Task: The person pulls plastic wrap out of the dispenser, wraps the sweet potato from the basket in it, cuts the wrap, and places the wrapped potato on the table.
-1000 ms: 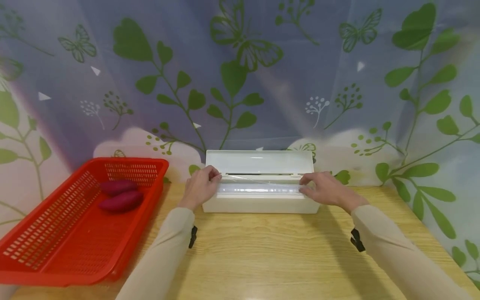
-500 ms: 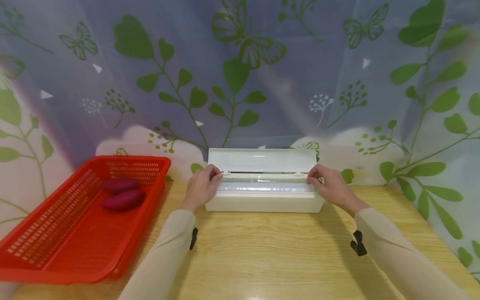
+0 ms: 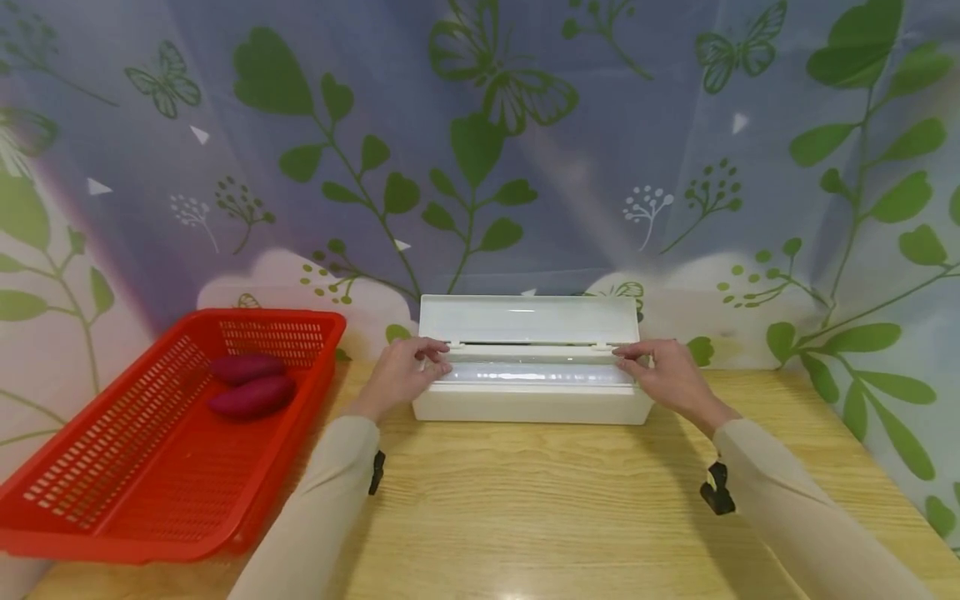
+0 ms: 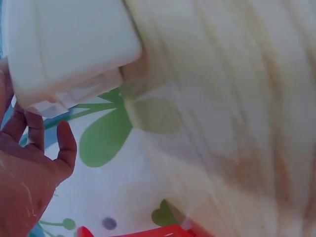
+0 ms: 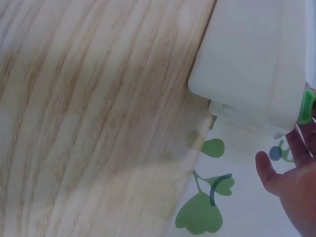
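Note:
A long white plastic-wrap dispenser [image 3: 532, 407] stands on the table, its lid [image 3: 528, 319] raised at the back. Inside lies a shiny roll of clear plastic wrap [image 3: 536, 372]. My left hand [image 3: 397, 375] is at the left end, its forefinger stretched along the rear strip and its thumb lower, near the roll. My right hand [image 3: 667, 379] lies likewise at the other end. Thumb and forefinger look apart on both; any film at the fingertips is too faint to tell. Both wrist views show loosely extended fingers beside the dispenser's ends, with a green piece [image 5: 306, 106] by the right fingers.
To the left stands a red plastic basket [image 3: 172, 552] with two purple sweet potatoes [image 3: 253, 397] inside. A patterned curtain [image 3: 570, 167] hangs right behind the dispenser. The wooden table [image 3: 525, 500] extends in front.
A slanting film edge seen earlier over the roll no longer shows. My right fingers rose, then lowered onto the rear strip; the left fingers straightened from a pinch. The view shifted slightly.

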Available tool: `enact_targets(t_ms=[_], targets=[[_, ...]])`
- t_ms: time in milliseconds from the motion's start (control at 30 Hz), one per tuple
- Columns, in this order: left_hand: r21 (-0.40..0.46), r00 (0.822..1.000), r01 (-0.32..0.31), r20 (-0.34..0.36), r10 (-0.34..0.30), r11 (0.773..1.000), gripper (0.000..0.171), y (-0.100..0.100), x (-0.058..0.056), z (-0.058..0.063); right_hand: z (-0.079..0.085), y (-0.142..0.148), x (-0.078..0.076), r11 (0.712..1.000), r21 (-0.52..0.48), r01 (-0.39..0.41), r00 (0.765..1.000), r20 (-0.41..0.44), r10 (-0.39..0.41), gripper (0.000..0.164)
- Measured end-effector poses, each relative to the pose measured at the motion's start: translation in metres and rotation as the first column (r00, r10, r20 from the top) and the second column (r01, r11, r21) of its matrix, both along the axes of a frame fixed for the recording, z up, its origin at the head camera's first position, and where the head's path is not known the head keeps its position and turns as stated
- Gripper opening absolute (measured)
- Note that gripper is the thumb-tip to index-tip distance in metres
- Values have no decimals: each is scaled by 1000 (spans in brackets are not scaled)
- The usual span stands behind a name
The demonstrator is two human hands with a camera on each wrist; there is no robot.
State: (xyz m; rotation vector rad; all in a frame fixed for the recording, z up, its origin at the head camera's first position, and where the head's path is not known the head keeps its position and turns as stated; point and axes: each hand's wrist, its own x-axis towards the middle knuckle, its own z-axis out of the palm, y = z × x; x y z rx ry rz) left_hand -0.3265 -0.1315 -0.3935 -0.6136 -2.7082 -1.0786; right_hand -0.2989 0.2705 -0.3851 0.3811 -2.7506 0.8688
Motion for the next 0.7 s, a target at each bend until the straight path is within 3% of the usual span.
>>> enact_targets(t_ms=[133,300,467,700], targets=[[-30,1000,6,-22,-6,1000,16,1,0,3,0,0,1,1000,-12,5,1000,1,-5,19],[83,995,-99,6,99,992,16,7,3,-2,-3,-1,4,994,-106,13,1000,13,-12,22],[199,976,-219,47,214,955,16,13,1,-4,-4,-4,4,977,-208,40,999,28,-35,24],[361,967,-242,13,255,901,16,20,-3,-1,2,-5,5,939,-343,40,998,-32,-54,22]])
